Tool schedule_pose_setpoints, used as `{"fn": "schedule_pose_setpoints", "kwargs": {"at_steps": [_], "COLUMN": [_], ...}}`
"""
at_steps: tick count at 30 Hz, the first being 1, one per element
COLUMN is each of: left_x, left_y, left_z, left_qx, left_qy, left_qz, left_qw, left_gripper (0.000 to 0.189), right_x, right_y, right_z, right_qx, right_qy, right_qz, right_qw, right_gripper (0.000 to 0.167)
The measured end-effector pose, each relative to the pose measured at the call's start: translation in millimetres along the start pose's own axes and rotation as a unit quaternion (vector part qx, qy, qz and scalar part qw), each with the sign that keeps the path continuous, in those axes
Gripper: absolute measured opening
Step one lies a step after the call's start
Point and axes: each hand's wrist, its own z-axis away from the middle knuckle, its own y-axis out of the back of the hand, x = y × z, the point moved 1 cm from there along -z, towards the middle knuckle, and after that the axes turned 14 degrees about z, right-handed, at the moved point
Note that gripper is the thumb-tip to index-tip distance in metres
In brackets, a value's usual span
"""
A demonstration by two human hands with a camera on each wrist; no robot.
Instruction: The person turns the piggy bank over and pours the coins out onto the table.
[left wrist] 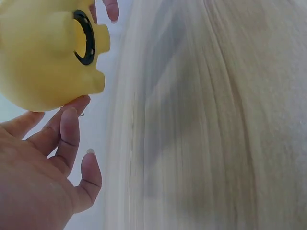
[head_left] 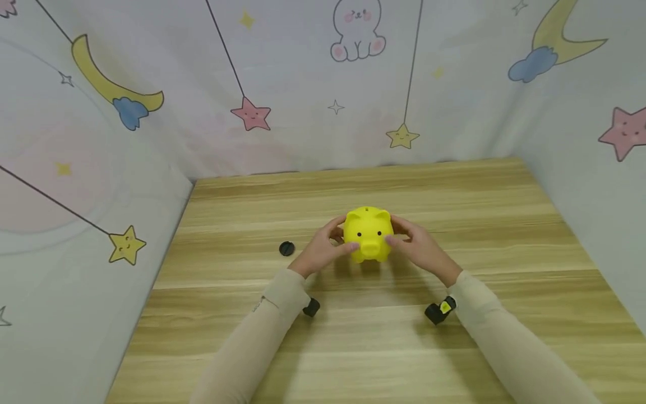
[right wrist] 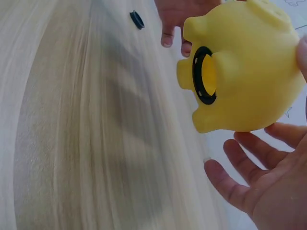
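Both hands hold a yellow piggy bank [head_left: 369, 231] in the air above the table, its snout facing me. My left hand [head_left: 327, 247] grips one side with thumb and fingers; my right hand [head_left: 416, 244] grips the other. On the underside, the left wrist view shows a round opening with a black ring [left wrist: 87, 38] around it, uncovered. The same black ring [right wrist: 199, 76] appears in the right wrist view, with yellow inside the hole. A round black plug [head_left: 286, 248] lies on the table left of my left hand.
The wood-grain table [head_left: 227, 336] runs up to a patterned curtain [head_left: 313, 73] at the back and sides. Black wrist cameras sit below both sleeves, the right one [head_left: 438, 311] with a yellow mark.
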Motion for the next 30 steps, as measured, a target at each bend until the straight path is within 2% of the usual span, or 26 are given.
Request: {"fn": "schedule_pose_setpoints", "kwargs": {"at_steps": [5,9,13,17,21,24,30], "left_x": [6.4,11.4,16.0,21.2,24.7,24.5,22.1], "left_y": [-3.9,-5.3,-7.6,-11.7,-12.7,-12.0,-11.1], "left_z": [-5.4,-4.0,-1.7,-1.2,-1.4,-1.9,-3.5], "left_qx": [0.006,0.026,0.049,0.042,0.027,0.017,-0.002], "left_qy": [0.009,0.020,0.060,0.110,0.140,0.150,0.157], "left_qz": [-0.005,0.002,-0.008,-0.010,-0.012,-0.002,0.016], "left_qw": [0.9999,0.9995,0.9970,0.9930,0.9898,0.9885,0.9874], "left_gripper": [0.076,0.073,0.081,0.094,0.099,0.097,0.091], "right_x": [-8.2,-12.3,-12.8,-11.4,-10.7,-9.8,-6.6], "right_y": [3.1,0.4,-2.2,-2.2,-0.1,1.5,5.1], "right_z": [-7.2,-11.0,-10.6,-9.6,-10.4,-10.9,-9.7], "right_qx": [0.006,0.002,-0.011,-0.021,-0.049,-0.072,-0.100], "right_qy": [-0.020,-0.038,-0.062,-0.089,-0.114,-0.127,-0.118], "right_qz": [0.003,0.030,0.044,0.054,0.026,-0.018,-0.054], "right_qw": [0.9998,0.9988,0.9970,0.9944,0.9920,0.9892,0.9865], "right_gripper": [0.054,0.062,0.070,0.075,0.082,0.087,0.083]}}
